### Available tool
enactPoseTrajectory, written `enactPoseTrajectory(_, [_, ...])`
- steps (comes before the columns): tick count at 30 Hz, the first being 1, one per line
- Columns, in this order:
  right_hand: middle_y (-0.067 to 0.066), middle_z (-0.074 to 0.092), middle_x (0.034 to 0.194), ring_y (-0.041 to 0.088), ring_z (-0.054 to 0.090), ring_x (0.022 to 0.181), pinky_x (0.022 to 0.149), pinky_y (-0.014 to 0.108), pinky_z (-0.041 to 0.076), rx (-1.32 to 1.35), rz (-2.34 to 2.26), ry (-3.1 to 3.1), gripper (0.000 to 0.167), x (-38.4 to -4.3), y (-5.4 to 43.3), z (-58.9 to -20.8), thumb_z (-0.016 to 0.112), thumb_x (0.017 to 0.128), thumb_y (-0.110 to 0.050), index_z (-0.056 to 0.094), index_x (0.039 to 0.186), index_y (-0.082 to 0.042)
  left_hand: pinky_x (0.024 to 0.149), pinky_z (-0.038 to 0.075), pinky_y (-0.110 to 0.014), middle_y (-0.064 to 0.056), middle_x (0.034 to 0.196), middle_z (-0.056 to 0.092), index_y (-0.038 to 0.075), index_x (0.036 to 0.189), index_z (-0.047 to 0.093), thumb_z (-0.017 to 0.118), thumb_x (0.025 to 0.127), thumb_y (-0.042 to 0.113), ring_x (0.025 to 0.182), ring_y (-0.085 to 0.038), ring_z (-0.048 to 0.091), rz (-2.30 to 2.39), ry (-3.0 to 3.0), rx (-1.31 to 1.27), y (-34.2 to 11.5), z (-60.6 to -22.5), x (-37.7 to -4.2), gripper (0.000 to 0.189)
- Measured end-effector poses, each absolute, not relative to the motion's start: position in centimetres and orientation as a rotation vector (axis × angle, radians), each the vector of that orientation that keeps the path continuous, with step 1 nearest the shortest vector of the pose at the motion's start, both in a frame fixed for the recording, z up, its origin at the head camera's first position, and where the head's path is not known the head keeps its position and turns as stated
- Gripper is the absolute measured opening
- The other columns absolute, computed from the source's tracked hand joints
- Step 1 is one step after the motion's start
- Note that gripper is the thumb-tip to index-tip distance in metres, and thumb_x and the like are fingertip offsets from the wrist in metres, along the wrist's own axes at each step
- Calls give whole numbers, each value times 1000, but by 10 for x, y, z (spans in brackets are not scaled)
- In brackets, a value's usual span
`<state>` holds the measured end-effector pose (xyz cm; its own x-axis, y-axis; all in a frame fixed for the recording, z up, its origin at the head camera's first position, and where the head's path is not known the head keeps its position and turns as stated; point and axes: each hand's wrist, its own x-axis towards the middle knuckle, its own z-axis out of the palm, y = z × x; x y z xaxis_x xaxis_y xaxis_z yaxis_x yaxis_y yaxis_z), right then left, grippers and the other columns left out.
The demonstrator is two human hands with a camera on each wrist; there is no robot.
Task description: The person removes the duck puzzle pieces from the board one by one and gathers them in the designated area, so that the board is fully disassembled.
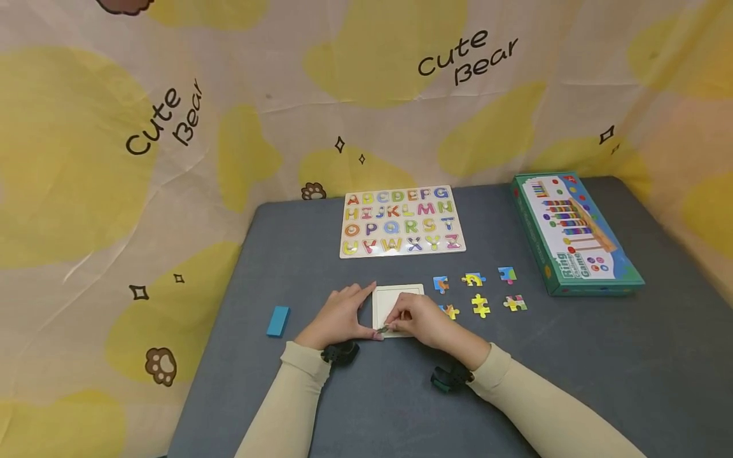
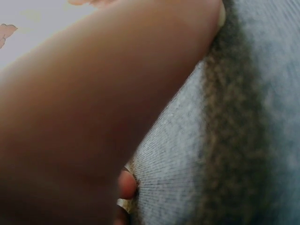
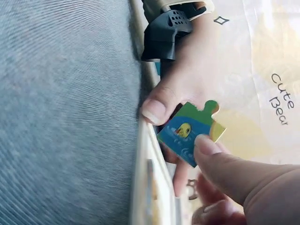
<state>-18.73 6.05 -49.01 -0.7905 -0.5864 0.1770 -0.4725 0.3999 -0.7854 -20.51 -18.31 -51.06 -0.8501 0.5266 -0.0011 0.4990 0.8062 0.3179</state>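
My right hand (image 1: 424, 319) pinches a jigsaw piece (image 3: 187, 122) between thumb and fingers. The piece is blue and green with a small yellow duck printed on it; it is tilted over the lower left corner of a pale square puzzle tray (image 1: 387, 296). My left hand (image 1: 339, 315) rests along the tray's left side, thumb and fingers spread, with its thumb (image 3: 155, 110) at the near corner. The forearm and hand fill most of the left wrist view, hiding the tray there. Right of the tray lie several loose jigsaw pieces (image 1: 480, 306) in two rows.
A blue rectangular block (image 1: 278, 322) lies left of the left hand. Behind the tray is an alphabet board (image 1: 403, 222) with colourful letters. At the back right sits a green toy box (image 1: 578, 235). A printed cloth (image 1: 366, 76) hangs behind the grey table (image 1: 389, 394).
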Motion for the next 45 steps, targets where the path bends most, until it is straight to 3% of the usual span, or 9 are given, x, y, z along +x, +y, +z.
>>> enactPoseTrajectory(5, [-7, 66, 88, 6, 59, 76, 68, 28, 52, -915, -1334, 2617, 7, -190, 72, -469, 82, 90, -6, 79, 92, -12, 80, 33, -38, -2, 102, 54, 9, 160, 45, 90, 73, 64, 86, -16, 46, 472, 2891, 802, -180, -509, -207, 112])
enactPoseTrajectory(12, [-1, 65, 91, 18, 61, 75, 65, 30, 53, -727, -1388, 2639, 29, -184, 113, -440, 76, 94, 1, 75, 120, -10, 80, 33, -37, 2, 96, 49, 10, 161, 44, 89, 72, 65, 83, -15, 44, 462, 2869, 771, -179, -510, -205, 114])
enactPoseTrajectory(15, [0, 65, 91, 22, 63, 74, 63, 29, 52, -702, -1385, 2642, 26, -179, 130, -438, 74, 95, 3, 76, 118, -8, 82, 34, -37, 0, 101, 53, 10, 161, 43, 91, 72, 63, 87, -16, 45, 467, 2872, 761, -182, -509, -205, 114])
enactPoseTrajectory(21, [2, 69, 85, 15, 64, 70, 63, 29, 54, -593, -1366, 2604, 18, -164, 159, -450, 77, 94, -2, 77, 111, -7, 83, 35, -39, -2, 103, 54, 10, 161, 44, 92, 71, 62, 89, -17, 47, 465, 2873, 757, -187, -509, -206, 114])
enactPoseTrajectory(30, [-13, 65, 71, 4, 56, 61, 58, 27, 48, -525, -1163, 2728, 10, -135, 165, -480, 85, 88, -12, 77, 94, -12, 81, 33, -38, 0, 99, 51, 10, 161, 43, 91, 72, 63, 86, -15, 45, 475, 2865, 774, -184, -509, -207, 114])
enactPoseTrajectory(33, [-15, 60, 71, 1, 52, 61, 59, 27, 46, -538, -1089, 2778, 15, -130, 164, -484, 88, 85, -14, 77, 96, -11, 80, 33, -38, 1, 95, 49, 9, 161, 43, 92, 72, 62, 84, -16, 44, 479, 2868, 775, -185, -508, -207, 114])
enactPoseTrajectory(38, [-14, 54, 71, 0, 48, 61, 59, 26, 45, -574, -1051, 2799, 25, -127, 165, -489, 92, 80, -12, 77, 100, -8, 81, 34, -38, -1, 102, 53, 10, 160, 44, 92, 71, 62, 88, -16, 46, 469, 2874, 774, -185, -509, -209, 114])
enactPoseTrajectory(45, [-15, 52, 70, -1, 45, 59, 58, 26, 44, -584, -1057, 2855, 22, -125, 155, -499, 90, 84, -16, 77, 99, -10, 82, 35, -38, -4, 107, 56, 10, 161, 44, 91, 71, 64, 90, -17, 47, 459, 2875, 777, -185, -512, -208, 115])
